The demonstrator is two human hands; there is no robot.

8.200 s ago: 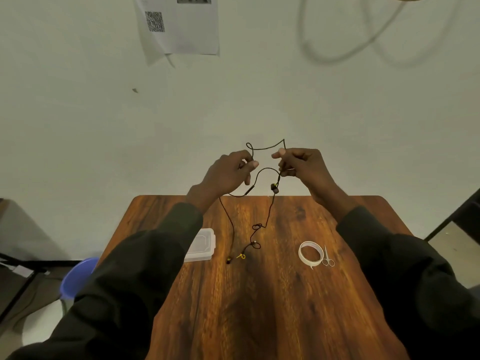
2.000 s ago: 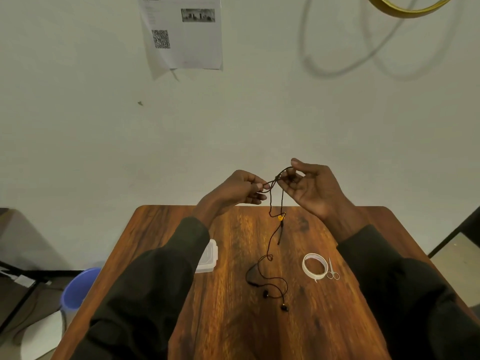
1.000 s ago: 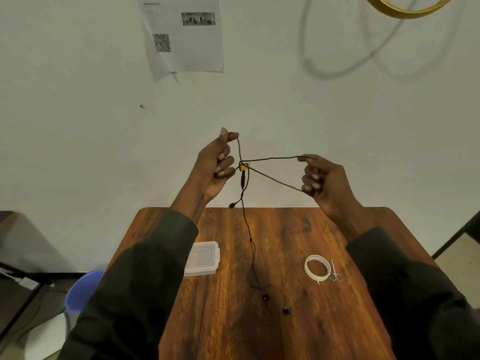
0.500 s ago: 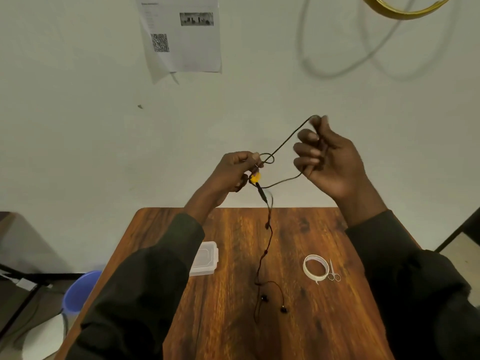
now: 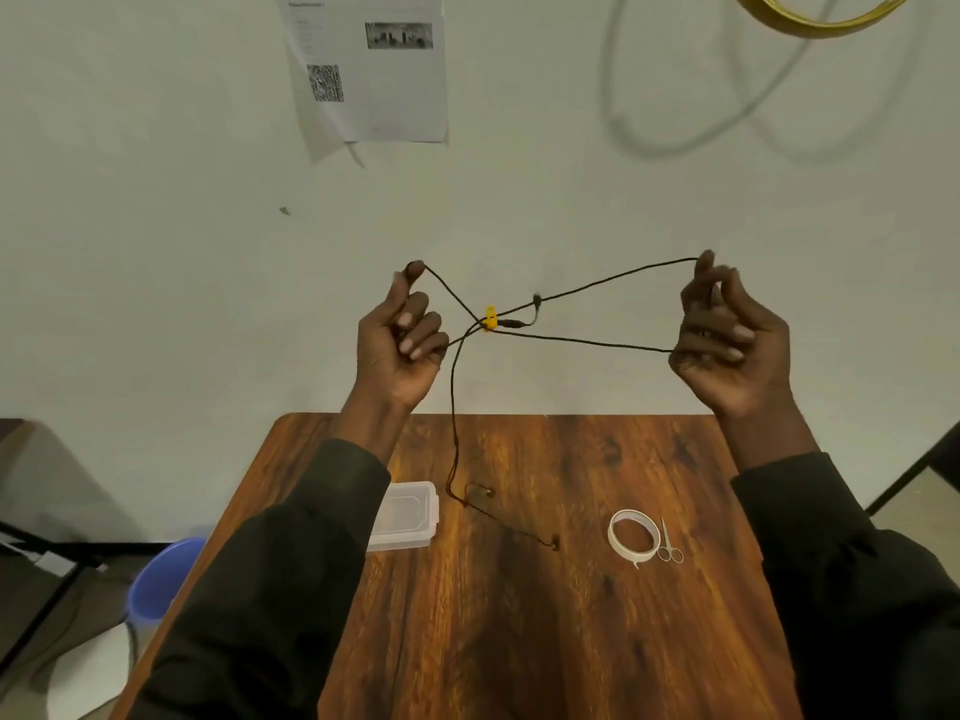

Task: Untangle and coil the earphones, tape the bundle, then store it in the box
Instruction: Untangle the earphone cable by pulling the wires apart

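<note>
The black earphones [image 5: 582, 343] with a yellow clip are stretched in the air above the far edge of the wooden table [image 5: 519, 641]. My left hand [image 5: 402, 345] pinches one loop of the cord, raised at the left. At the right, my right hand [image 5: 727, 345] grips the other loop. The strands cross at the clip between my hands. One strand hangs down to the table, where the two earbuds lie. A roll of white tape [image 5: 634, 535] lies at the right. The clear plastic box [image 5: 402, 514], lid shut, lies at the left, partly behind my left sleeve.
Small scissors [image 5: 668, 545] lie just right of the tape. A blue bin [image 5: 161, 579] stands on the floor left of the table. A white wall with a printed sheet [image 5: 371, 65] rises behind the table.
My hands have pulled wide apart, stretching the cord into two long strands. The right hand moved right and down, the left hand rose. The earbuds slid across the table.
</note>
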